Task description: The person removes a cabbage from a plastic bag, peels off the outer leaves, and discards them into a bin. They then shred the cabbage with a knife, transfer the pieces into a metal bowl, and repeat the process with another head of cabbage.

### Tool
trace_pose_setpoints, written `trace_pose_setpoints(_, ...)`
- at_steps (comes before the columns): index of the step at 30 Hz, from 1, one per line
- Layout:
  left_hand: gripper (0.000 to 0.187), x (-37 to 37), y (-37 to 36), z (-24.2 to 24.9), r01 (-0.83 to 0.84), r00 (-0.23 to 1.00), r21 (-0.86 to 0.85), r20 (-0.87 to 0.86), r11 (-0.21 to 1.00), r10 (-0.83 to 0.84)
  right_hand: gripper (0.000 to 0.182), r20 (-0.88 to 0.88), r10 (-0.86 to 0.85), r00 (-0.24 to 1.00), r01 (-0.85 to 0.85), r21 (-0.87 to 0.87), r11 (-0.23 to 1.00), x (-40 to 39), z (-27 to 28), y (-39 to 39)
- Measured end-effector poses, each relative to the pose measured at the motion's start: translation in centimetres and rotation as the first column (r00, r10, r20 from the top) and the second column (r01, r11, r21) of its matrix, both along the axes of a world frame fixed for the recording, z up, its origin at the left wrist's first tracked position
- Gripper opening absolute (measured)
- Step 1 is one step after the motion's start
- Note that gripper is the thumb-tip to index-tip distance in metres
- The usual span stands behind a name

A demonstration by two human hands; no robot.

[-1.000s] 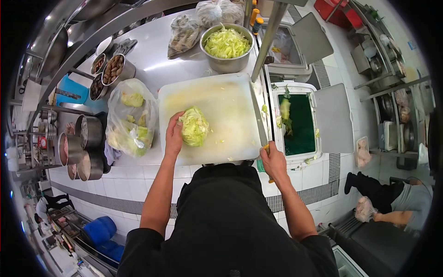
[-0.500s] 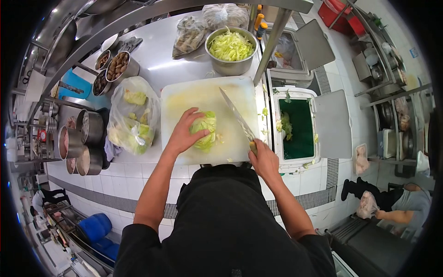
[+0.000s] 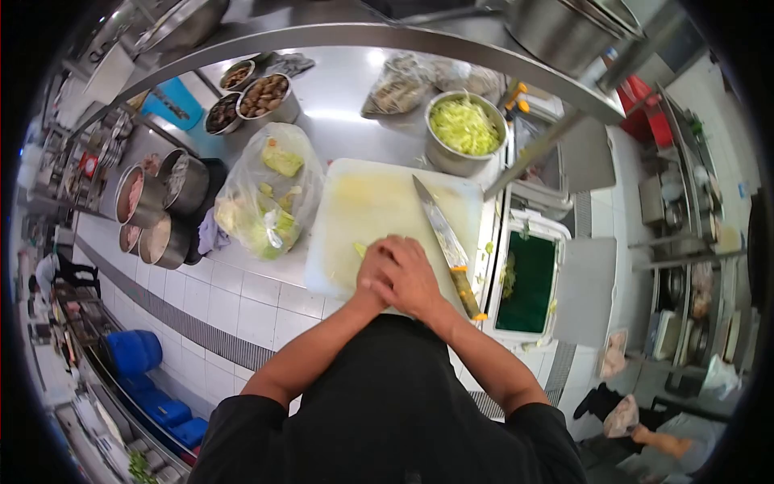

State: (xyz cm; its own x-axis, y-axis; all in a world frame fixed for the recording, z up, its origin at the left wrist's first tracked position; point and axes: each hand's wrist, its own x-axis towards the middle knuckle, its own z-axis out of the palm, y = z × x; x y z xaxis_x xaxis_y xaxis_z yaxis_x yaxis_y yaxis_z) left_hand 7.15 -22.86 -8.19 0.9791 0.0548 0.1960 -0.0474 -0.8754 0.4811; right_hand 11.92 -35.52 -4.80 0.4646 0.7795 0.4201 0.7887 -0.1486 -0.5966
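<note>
Close to the front edge of the white cutting board (image 3: 379, 189), my two hands are pressed together. My left hand (image 3: 374, 278) is closed, with the fingers of my right hand (image 3: 413, 278) folded over it. A pale green strip of the cabbage piece (image 3: 359, 249) shows beside my left hand; the rest of it is hidden under my hands. The kitchen knife (image 3: 438, 222), with its yellowish handle, lies untouched along the board's right side, blade pointing away from me and handle past the front corner.
Shredded cabbage (image 3: 465, 125) fills a steel pot (image 3: 459, 160) behind the board. Left of the board sits a clear plastic bag (image 3: 250, 173) of cabbage pieces. A green-lined bin (image 3: 526, 282) stands open at the right. An overhead steel rail (image 3: 339, 35) crosses the back. Another person (image 3: 673, 448) is at lower right.
My right hand has let go of the knife, now lying on the board, and moved left onto my left hand. The cabbage piece is now mostly covered. The view has shifted.
</note>
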Motion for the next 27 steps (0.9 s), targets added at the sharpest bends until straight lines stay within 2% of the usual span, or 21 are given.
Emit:
trace_pose_setpoints(5, 0.034, -0.5, -1.4, -2.3, -0.022, 1.0, 0.038, -0.018, 0.999, 0.023, 0.037, 0.092, 0.048, 0.995, -0.047, -0.02, 0.999, -0.7, -1.1, -0.4)
trace_pose_setpoints(9, 0.034, -0.5, -1.4, -4.1, -0.02, 0.998, 0.079, -0.057, 0.997, 0.024, 0.034, 0.059, -0.008, 0.998, 0.003, 0.082, 0.997, 0.5, -3.3, 0.0)
trace_pose_setpoints(16, 0.035, 1.7, -0.7, -7.1, 0.069, 0.988, 0.14, -0.144, 0.988, -0.049, 0.035, -0.022, -0.043, 0.999, 0.045, 0.089, 0.995, 3.6, -6.9, 1.1)
trace_pose_setpoints(17, 0.035, 2.1, -1.0, -7.9, 0.063, 0.989, 0.142, -0.142, 0.988, -0.043, 0.035, -0.02, -0.037, 0.999, 0.038, 0.091, 0.995, 3.9, -7.5, 1.2)
trace_pose_setpoints(19, 0.034, 2.2, -1.2, -11.2, 0.026, 1.0, 0.113, -0.009, 0.993, -0.025, 0.036, -0.049, -0.076, 0.996, 0.083, 0.138, 0.987, 3.7, -8.3, 1.3)
trace_pose_setpoints(21, 0.032, 2.4, -0.8, -13.4, 0.023, 1.0, 0.14, -0.001, 0.99, -0.023, 0.036, -0.06, -0.07, 0.996, 0.078, 0.135, 0.988, 3.9, -8.7, 1.5)
trace_pose_setpoints(23, 0.031, 2.1, -1.5, -12.8, 0.037, 0.999, 0.135, -0.005, 0.99, -0.037, 0.034, -0.086, -0.05, 0.995, 0.058, 0.092, 0.994, 4.1, -8.3, 1.0)
trace_pose_setpoints(24, 0.029, 2.1, -0.9, -10.7, 0.015, 0.999, -0.006, -0.04, 1.0, -0.015, 0.032, -0.103, -0.036, 0.994, 0.042, 0.059, 0.997, 4.3, -8.0, 0.9)
trace_pose_setpoints(25, 0.026, 2.3, -0.2, -9.0, -0.015, 0.996, -0.147, -0.086, 0.989, 0.002, 0.036, -0.119, -0.116, 0.986, 0.123, 0.046, 0.991, 4.3, -7.4, 0.6)
trace_pose_setpoints(26, 0.024, 2.7, 0.3, -8.2, 0.081, 0.983, -0.151, -0.15, 0.985, -0.104, 0.04, -0.13, -0.196, 0.972, 0.201, 0.031, 0.979, 4.0, -6.9, -0.2)
trace_pose_setpoints(27, 0.024, 3.2, 0.2, -5.4, 0.108, 0.983, -0.061, -0.142, 0.992, -0.116, 0.039, -0.199, -0.323, 0.925, 0.327, -0.015, 0.945, 3.8, -6.7, -1.5)
